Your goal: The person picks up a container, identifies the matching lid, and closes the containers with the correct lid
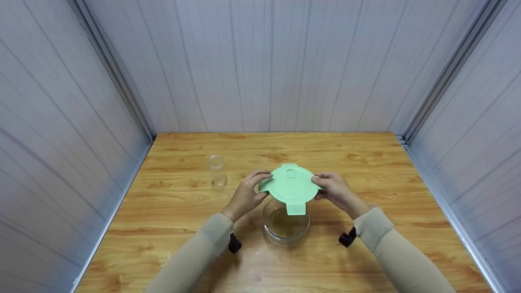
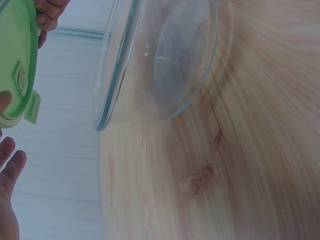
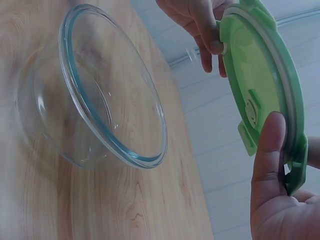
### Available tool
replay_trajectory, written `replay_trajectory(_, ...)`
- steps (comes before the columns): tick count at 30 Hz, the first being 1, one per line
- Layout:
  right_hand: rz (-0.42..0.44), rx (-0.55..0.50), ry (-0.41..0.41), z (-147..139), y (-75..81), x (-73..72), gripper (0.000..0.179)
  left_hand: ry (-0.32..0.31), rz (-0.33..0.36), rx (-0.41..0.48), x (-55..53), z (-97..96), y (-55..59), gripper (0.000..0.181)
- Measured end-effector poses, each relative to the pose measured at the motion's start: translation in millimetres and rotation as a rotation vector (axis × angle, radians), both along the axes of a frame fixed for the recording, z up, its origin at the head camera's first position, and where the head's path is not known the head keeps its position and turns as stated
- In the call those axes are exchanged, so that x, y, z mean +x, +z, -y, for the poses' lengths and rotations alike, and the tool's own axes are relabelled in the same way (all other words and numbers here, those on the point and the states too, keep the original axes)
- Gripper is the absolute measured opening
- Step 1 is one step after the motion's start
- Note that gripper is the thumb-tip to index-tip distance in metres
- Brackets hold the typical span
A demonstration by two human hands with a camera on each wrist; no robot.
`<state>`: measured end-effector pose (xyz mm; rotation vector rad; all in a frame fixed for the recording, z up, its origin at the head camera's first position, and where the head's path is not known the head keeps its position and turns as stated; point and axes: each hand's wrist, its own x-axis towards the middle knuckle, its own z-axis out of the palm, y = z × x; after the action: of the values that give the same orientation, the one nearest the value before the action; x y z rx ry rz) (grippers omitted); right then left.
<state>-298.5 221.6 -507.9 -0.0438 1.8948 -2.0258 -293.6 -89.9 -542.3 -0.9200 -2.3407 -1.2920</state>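
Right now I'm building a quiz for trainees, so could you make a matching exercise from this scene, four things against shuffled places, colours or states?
1. lid
2. glass bowl
3. clear cylinder
4. right hand

A. left of the bowl in the head view, apart from it
B. gripping the lid's edge
C. pale green, raised above the table
D. transparent, partly hidden by the lid in the head view

Pairs: 1-C, 2-D, 3-A, 4-B

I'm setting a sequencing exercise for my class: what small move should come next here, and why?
Probably lower the green snap lid level onto the round glass bowl: the left grip and right grip hold it at opposite edges, and it is raised clear of the uncovered bowl.
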Motion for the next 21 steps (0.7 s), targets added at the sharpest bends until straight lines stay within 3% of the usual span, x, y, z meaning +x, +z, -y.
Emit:
replay_trajectory(6, -0.021, -0.009, -0.036, -1, -0.7, 0.9, 0.022, -0.075, 0.184, -0.014, -2.6, 3.5, 6.1, 0.061)
replay_trajectory(14, -0.051, -0.02, -0.065, -4, -4.0, 1.5, 0.031, -0.18, 0.47, 0.048, -6.0, 9.3, 13.2, 0.087)
replay_trajectory(17, -0.059, -0.013, -0.07, -3, -5.7, 2.0, 0.032, -0.165, 0.532, 0.09, -6.9, 9.4, 14.3, 0.087)
replay_trajectory(21, -0.07, -0.004, -0.07, -3, -8.2, 2.6, 0.033, -0.078, 0.589, 0.167, -9.0, 7.5, 15.5, 0.081)
